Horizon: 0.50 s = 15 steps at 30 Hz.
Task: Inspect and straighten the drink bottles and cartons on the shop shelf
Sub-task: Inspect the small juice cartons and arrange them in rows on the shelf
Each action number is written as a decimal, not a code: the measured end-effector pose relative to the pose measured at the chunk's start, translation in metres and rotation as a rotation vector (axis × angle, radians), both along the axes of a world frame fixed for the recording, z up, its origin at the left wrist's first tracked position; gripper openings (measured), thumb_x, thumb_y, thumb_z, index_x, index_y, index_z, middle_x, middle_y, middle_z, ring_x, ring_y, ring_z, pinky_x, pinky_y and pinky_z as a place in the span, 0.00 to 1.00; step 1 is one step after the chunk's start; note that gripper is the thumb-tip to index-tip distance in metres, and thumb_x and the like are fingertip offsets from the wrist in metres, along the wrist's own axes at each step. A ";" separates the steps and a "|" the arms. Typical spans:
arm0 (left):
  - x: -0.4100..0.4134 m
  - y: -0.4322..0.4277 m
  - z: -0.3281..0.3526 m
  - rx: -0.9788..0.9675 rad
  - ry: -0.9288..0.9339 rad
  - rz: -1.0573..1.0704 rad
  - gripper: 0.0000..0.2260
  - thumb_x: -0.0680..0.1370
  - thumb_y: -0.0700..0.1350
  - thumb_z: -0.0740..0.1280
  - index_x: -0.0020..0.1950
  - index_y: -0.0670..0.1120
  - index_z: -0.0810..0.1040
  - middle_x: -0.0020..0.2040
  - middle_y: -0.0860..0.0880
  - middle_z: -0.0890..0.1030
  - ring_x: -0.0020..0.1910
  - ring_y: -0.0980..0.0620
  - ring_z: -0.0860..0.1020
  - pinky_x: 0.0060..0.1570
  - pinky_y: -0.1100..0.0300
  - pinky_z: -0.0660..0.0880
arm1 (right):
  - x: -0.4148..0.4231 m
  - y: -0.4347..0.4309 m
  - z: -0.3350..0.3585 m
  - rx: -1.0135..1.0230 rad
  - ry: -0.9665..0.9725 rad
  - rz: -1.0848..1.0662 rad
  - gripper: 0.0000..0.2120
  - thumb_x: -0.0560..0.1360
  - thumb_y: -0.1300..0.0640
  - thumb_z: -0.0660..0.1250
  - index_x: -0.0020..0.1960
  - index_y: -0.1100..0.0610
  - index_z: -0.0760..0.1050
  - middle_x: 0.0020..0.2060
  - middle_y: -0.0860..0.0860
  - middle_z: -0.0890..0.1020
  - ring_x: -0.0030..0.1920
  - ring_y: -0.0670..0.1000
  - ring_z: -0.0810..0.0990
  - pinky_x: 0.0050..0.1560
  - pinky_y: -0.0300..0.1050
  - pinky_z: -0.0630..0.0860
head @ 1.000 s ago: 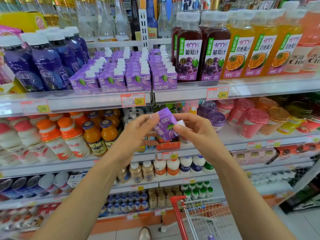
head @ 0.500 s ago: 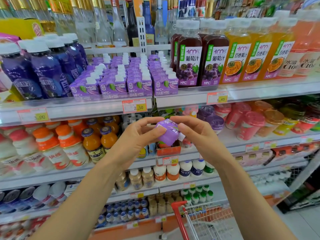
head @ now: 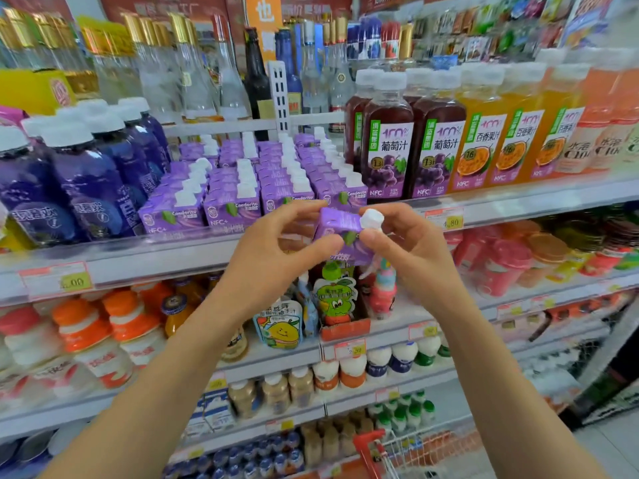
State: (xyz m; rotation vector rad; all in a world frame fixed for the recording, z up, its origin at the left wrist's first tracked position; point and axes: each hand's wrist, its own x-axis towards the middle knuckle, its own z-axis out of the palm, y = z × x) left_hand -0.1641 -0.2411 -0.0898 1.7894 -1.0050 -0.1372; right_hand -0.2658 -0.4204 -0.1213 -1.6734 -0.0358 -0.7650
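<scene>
While both hands meet at the centre of the frame, a small purple juice carton point(head: 340, 224) is held between them in the air, in front of the shelf point(head: 173, 257) edge and just below the front row of matching purple cartons point(head: 242, 188). The left hand point(head: 276, 250) pinches the carton's left end, thumb pressed on the near face and index finger curled over the top, with the other fingers point(head: 294, 236) loosely bent beneath. The right hand point(head: 411, 247) grips the right end, its fingers curled close round the white cap point(head: 371, 217), which pokes out above the thumb. The carton lies tilted, cap toward the right of the frame, touching neither the shelf nor the stock behind it. Those shelved cartons stand in neat rows running back from the centre of the frame, white caps up. To their right, dark grape juice bottles point(head: 387, 140) stand upright beside orange passion fruit bottles point(head: 484, 133), which reach toward the upper right. At the left of the frame stand blue-purple bottles point(head: 86, 174) with white caps. A yellow price tag point(head: 444, 219) sits on the shelf edge just right of the right hand. Cartoon drink pouches point(head: 280, 323) stand on the shelf below the hands, and a red-handled shopping cart point(head: 370, 440) shows at the lower centre.
</scene>
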 end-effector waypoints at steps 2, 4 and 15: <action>0.006 -0.005 0.011 0.044 -0.135 0.002 0.27 0.69 0.63 0.74 0.66 0.58 0.75 0.53 0.62 0.81 0.52 0.65 0.78 0.50 0.70 0.74 | 0.005 0.000 0.010 -0.028 -0.023 -0.052 0.09 0.74 0.54 0.72 0.54 0.52 0.79 0.44 0.48 0.84 0.36 0.47 0.80 0.41 0.42 0.78; 0.011 -0.011 0.021 0.076 -0.251 0.022 0.28 0.69 0.64 0.73 0.67 0.59 0.75 0.52 0.62 0.79 0.50 0.63 0.78 0.52 0.67 0.75 | 0.011 -0.003 0.019 -0.081 -0.040 -0.097 0.10 0.74 0.52 0.72 0.54 0.51 0.80 0.45 0.54 0.84 0.37 0.56 0.79 0.42 0.53 0.79; 0.099 -0.058 0.104 0.093 -0.369 0.092 0.13 0.74 0.52 0.75 0.55 0.49 0.81 0.50 0.49 0.82 0.45 0.52 0.80 0.50 0.53 0.78 | 0.055 -0.034 0.060 -0.431 -0.271 -0.588 0.13 0.81 0.53 0.64 0.63 0.54 0.77 0.63 0.51 0.77 0.65 0.48 0.73 0.67 0.44 0.69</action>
